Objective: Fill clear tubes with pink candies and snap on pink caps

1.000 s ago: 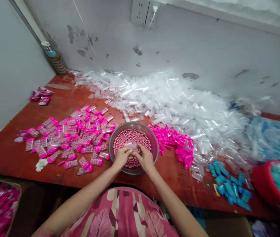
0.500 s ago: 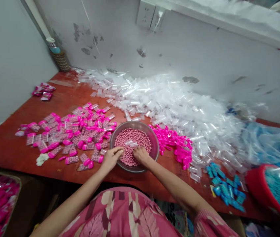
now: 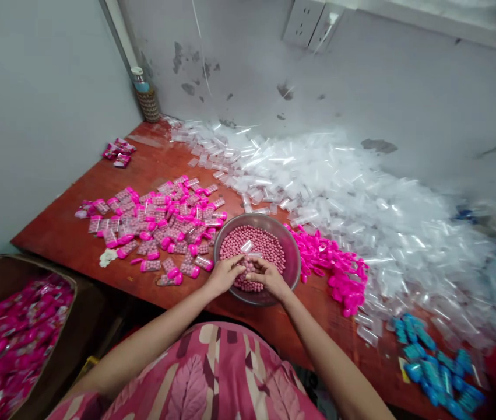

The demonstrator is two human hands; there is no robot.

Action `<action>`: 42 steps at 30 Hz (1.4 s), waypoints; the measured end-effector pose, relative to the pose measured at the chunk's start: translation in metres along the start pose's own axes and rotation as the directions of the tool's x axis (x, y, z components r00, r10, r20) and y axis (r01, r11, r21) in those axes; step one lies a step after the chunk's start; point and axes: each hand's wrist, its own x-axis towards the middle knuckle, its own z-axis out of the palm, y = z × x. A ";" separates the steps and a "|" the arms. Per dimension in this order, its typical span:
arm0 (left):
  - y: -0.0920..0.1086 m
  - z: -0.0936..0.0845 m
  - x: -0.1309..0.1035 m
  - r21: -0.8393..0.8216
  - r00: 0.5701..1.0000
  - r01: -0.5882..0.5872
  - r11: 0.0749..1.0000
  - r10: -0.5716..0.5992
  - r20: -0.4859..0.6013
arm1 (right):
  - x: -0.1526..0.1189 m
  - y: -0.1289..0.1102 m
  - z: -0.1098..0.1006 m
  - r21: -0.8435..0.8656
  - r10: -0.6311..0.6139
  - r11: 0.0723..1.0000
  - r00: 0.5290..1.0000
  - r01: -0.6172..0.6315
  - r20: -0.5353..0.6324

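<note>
A grey metal bowl (image 3: 294,256) full of small pink balls (image 3: 269,240) stands at the table's front edge. Over it, my left hand (image 3: 225,274) and my right hand (image 3: 270,279) meet with curled fingers. Pink balls show between the fingertips, with what looks like a small clear tube that the fingers largely hide. My right thumb and fingers close around some of the balls. Another small clear plastic tube (image 3: 246,246) lies on the balls just beyond my fingers. Loose bright pink caps (image 3: 330,256) are heaped right of the bowl.
Filled tubes with pink caps (image 3: 164,219) spread over the left of the red table (image 3: 77,204). Clear tubes (image 3: 339,186) pile along the wall. Blue packets (image 3: 440,367) lie front right, and a cardboard box (image 3: 66,350) of pink packets stands lower left.
The view has swung left, so the table sits further right. My hands have come together over the bowl, and my right hand has lifted out of the pink balls.
</note>
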 end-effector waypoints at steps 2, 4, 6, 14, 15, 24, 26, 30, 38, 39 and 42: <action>0.002 0.005 0.004 -0.114 0.999 -0.005 0.993 0.009 0.041 | -0.006 -0.010 0.001 0.085 0.009 0.996 0.999 -0.005 -0.042; 0.004 0.007 0.006 -0.193 0.997 0.011 0.981 0.004 0.074 | -0.012 -0.018 0.000 0.094 -0.001 0.996 0.996 0.009 -0.086; 0.005 0.008 0.008 -0.227 0.994 0.045 0.973 -0.022 0.103 | -0.017 -0.024 -0.003 0.057 -0.014 0.998 0.993 0.021 -0.119; 0.007 0.005 0.013 -0.238 0.981 0.092 0.967 -0.046 0.190 | -0.027 -0.039 -0.018 -0.104 -0.033 0.994 0.998 0.026 -0.059; 0.007 0.003 0.014 -0.232 0.980 0.085 0.969 -0.039 0.195 | -0.026 -0.039 -0.018 -0.108 -0.033 0.994 0.998 0.027 -0.057; 0.012 -0.005 0.015 -0.153 0.981 -0.074 0.985 0.100 0.167 | -0.020 -0.037 -0.010 -0.009 -0.031 1.000 0.989 0.030 -0.144; 0.012 -0.006 0.015 -0.153 0.983 -0.088 0.984 0.111 0.147 | -0.021 -0.035 -0.013 0.014 -0.014 1.000 0.984 0.017 -0.178; 0.009 -0.013 0.013 -0.272 0.995 -0.054 0.961 0.076 0.071 | -0.023 -0.022 -0.028 -0.278 0.013 0.959 0.991 -0.051 -0.136; 0.005 -0.022 0.005 -0.502 0.993 0.114 0.857 -0.099 0.056 | 0.008 0.011 -0.044 -0.864 -0.015 0.469 0.977 -0.180 -0.212; 0.005 -0.024 0.005 -0.451 0.995 0.103 0.886 -0.083 0.063 | 0.014 0.013 -0.041 -0.870 -0.020 0.457 0.976 -0.185 -0.218; 0.004 -0.028 0.005 -0.295 0.998 0.064 0.953 -0.054 0.041 | 0.029 0.018 -0.032 -0.882 -0.039 0.436 0.976 -0.176 -0.214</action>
